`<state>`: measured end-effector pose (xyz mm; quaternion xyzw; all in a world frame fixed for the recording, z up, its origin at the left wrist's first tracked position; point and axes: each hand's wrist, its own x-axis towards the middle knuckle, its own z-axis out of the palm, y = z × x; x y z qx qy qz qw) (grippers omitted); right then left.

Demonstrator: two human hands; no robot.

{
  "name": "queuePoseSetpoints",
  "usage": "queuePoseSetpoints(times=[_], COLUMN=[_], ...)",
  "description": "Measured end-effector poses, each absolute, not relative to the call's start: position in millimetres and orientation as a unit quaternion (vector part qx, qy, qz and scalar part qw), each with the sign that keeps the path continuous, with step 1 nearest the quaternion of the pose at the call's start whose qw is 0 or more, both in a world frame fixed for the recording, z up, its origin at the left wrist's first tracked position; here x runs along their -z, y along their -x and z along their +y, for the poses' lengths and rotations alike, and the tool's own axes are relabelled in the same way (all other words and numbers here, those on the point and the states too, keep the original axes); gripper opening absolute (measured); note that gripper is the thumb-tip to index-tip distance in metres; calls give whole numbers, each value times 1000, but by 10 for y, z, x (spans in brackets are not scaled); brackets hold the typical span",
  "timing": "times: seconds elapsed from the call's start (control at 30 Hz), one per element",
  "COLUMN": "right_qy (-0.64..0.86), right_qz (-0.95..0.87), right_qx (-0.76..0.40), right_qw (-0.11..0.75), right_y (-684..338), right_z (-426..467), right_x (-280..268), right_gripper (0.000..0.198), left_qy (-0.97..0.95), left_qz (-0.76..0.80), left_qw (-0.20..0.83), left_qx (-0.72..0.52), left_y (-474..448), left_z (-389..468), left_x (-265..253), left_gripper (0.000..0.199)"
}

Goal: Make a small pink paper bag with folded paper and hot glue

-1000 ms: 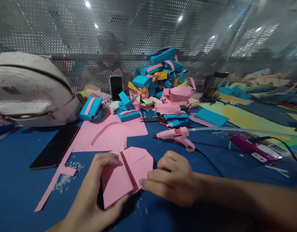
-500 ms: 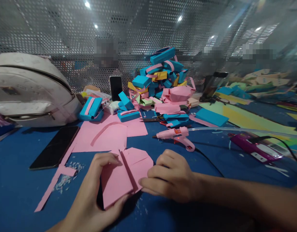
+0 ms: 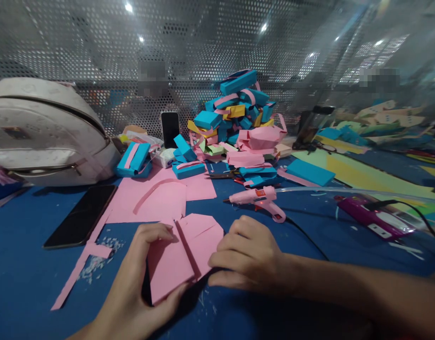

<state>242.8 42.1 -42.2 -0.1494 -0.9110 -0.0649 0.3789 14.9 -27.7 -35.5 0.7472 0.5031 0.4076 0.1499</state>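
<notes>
A folded piece of pink paper point(image 3: 171, 271), box-like on its left with a flap opened out to the right, is held just above the blue table. My left hand point(image 3: 146, 269) grips its left part, fingers over the far edge and thumb along the near edge. At the flap's right edge is my right hand point(image 3: 251, 257), its fingers curled and the fingertips against the paper; the exact pinch is partly hidden. Beyond my right hand lies a pink glue gun point(image 3: 256, 196), nozzle pointing left.
A black phone point(image 3: 81, 215), pink strips point(image 3: 74, 276) and pink sheets point(image 3: 150, 198) lie to the left, near a white backpack point(image 3: 44, 137). Behind rises a pile of blue and pink paper boxes point(image 3: 235, 113) with scissors point(image 3: 221, 175) before it. A purple power strip point(image 3: 375, 217) lies right.
My right hand's fingertips have slid slightly right, from over the flap to its edge. The flap has shifted a little, while my left hand keeps its grip.
</notes>
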Motion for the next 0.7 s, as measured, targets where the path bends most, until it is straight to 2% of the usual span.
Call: queuePoseSetpoints(times=[0.17,0.47,0.7], right_qy=[147,145,158], right_qz=[-901,-896,-847], right_qx=[6,-71,-206], right_qw=[408,413,464], right_y=[-2431,-2460,-2468], right_z=[465,485,498], right_x=[426,421,431], right_gripper=[32,16,22], left_qy=[-748,-739,-744], left_qz=[500,507,510], left_qw=[158,159,141], left_qx=[-407,-414,-409], left_y=[-146,-147,-96], left_z=[-277,-276,-233], left_x=[356,356,364], left_gripper=[41,41,41])
